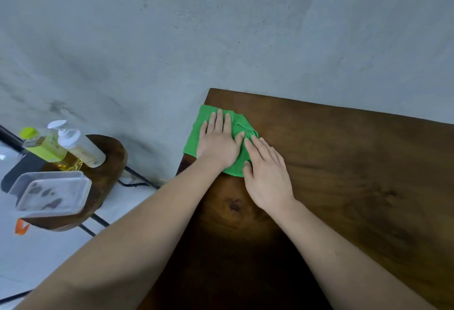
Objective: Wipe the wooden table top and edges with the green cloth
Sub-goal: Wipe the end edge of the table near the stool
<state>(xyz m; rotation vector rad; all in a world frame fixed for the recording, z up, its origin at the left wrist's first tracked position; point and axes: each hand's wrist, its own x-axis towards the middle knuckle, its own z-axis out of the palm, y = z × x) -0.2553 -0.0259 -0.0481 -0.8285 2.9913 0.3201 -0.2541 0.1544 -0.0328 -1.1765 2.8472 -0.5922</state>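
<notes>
The dark wooden table [344, 174] fills the right and lower part of the view, its far left corner against a grey wall. A green cloth [242, 125] lies flat near that corner, hanging slightly over the left edge. My left hand [218, 141] presses flat on the cloth with fingers spread. My right hand [266, 174] lies flat beside it, its fingertips on the cloth's right part and its palm on bare wood. Neither hand grips the cloth.
A small wooden stool [108, 162] stands to the left of the table, carrying several bottles [81, 147] and a grey plastic tray [51, 194]. A grey wall [221, 27] runs behind the table. Light floor shows at the lower left.
</notes>
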